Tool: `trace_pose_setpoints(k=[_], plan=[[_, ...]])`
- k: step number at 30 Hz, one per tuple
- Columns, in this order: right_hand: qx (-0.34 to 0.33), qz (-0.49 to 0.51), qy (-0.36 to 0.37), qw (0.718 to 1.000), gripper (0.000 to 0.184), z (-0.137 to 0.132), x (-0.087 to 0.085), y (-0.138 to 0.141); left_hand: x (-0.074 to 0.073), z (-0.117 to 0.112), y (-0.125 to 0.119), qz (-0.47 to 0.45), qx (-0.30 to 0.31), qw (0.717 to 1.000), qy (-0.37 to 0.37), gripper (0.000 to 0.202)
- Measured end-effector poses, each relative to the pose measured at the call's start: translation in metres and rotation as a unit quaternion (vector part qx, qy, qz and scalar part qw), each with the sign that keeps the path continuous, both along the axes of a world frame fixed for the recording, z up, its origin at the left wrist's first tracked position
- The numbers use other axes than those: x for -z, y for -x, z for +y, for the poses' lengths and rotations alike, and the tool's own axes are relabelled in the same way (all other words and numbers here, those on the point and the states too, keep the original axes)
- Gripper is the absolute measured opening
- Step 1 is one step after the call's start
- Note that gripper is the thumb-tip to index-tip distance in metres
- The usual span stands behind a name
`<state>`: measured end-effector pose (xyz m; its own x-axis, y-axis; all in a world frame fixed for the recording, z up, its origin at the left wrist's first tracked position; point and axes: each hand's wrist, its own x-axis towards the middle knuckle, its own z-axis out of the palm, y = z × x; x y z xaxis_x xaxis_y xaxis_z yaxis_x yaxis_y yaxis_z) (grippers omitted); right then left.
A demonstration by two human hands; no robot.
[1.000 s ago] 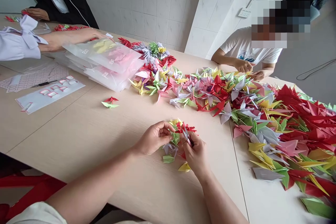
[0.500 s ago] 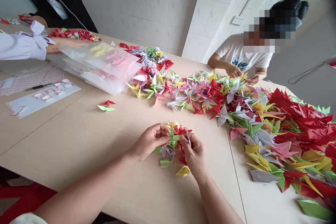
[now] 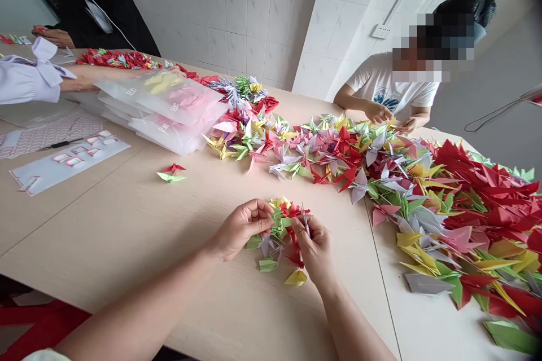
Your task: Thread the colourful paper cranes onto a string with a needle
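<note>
My left hand [image 3: 245,228] pinches a green folded paper crane [image 3: 287,221] between thumb and fingertips. On its other side my right hand [image 3: 315,245] grips the crane with thumb and forefinger. A slim, pointed metal tool [image 3: 305,220] also sits in my right hand, tip upward; whether it is tweezers or small scissors I cannot tell. Beneath and around my fingers lies a small cluster of folded paper cranes, among them a yellow crane [image 3: 296,278], a green crane [image 3: 268,264] and several red ones, partly hidden by my hands.
A long heap of colourful paper cranes [image 3: 347,152] runs across the table [image 3: 139,237] to the right. Clear plastic bags [image 3: 169,107] lie at left, near a co-worker's sleeve [image 3: 38,76], a white card [image 3: 71,161] and a red-green crane [image 3: 171,174]. Two other people sit opposite.
My hands and the green crane stay almost in place. At left, the co-worker's sleeved arm has shifted slightly left and down.
</note>
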<state>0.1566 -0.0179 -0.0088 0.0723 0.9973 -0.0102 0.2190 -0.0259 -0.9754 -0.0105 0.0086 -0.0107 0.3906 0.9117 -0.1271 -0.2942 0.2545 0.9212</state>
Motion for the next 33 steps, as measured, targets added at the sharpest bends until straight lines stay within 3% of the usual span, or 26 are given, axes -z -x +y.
trace_pose_setpoints(k=[9, 18, 24, 33], plan=[[0.010, 0.021, 0.019, 1.000, 0.028, -0.001, -0.011, 0.003, -0.003, 0.000, 0.001, -0.009, -0.002, 1.000, 0.029, 0.017], [0.018, -0.008, -0.003, 1.000, 0.029, 0.000, 0.000, 0.000, -0.003, 0.002, 0.002, -0.015, -0.005, 0.999, 0.041, 0.017], [0.020, -0.014, 0.006, 1.000, 0.028, 0.000, -0.004, 0.000, -0.001, 0.005, 0.004, -0.022, -0.004, 0.998, 0.054, 0.017], [0.125, 0.041, -0.024, 0.991, 0.028, 0.006, -0.012, -0.020, 0.006, 0.019, 0.011, -0.083, -0.046, 0.993, 0.072, 0.020]])
